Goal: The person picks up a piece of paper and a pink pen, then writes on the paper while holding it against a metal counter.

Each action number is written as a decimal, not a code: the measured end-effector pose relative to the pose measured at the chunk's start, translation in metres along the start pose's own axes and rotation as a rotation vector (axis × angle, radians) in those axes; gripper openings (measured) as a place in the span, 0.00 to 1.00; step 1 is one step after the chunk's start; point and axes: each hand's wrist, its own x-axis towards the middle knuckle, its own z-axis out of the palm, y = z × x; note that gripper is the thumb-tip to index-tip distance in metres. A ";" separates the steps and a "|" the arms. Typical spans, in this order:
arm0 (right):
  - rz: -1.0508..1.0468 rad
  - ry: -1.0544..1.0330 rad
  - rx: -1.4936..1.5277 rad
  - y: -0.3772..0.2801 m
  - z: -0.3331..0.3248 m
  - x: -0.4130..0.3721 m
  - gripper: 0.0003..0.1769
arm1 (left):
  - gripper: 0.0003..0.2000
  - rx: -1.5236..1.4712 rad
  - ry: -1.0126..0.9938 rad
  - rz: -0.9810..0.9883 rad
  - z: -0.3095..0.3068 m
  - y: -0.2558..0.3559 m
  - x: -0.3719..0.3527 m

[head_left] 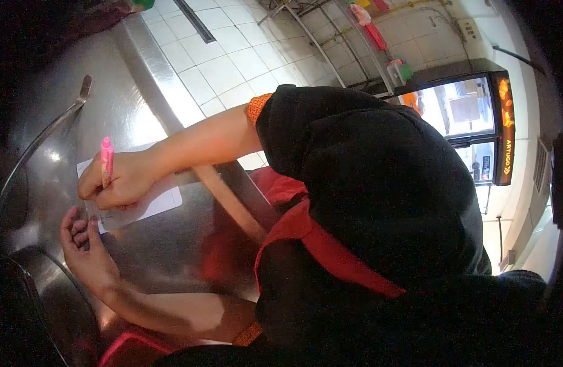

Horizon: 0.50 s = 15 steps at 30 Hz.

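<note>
Your metal desk (pixel 153 254) carries a white sheet of paper (pixel 159 205), lying in from the edge nearest your body. Your left hand (pixel 95 260) rests beside the sheet, fingers loosely curled, half open and gripping nothing, while your right hand (pixel 125 180), over the sheet, has its fingers closed around a pink pen (pixel 107 160), its tip hidden.
</note>
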 end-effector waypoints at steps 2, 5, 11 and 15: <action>-0.044 -0.002 -0.036 0.005 -0.001 0.001 0.08 | 0.14 0.011 0.001 0.007 0.000 0.000 0.000; -0.109 0.003 -0.105 0.012 -0.001 0.003 0.08 | 0.14 0.013 0.001 0.012 0.000 0.000 0.000; -0.055 0.010 -0.100 0.010 -0.001 0.001 0.08 | 0.14 -0.025 -0.002 0.016 0.000 0.000 0.000; -0.062 0.032 -0.039 0.000 0.000 0.000 0.08 | 0.14 -0.015 0.008 0.023 0.000 -0.002 0.000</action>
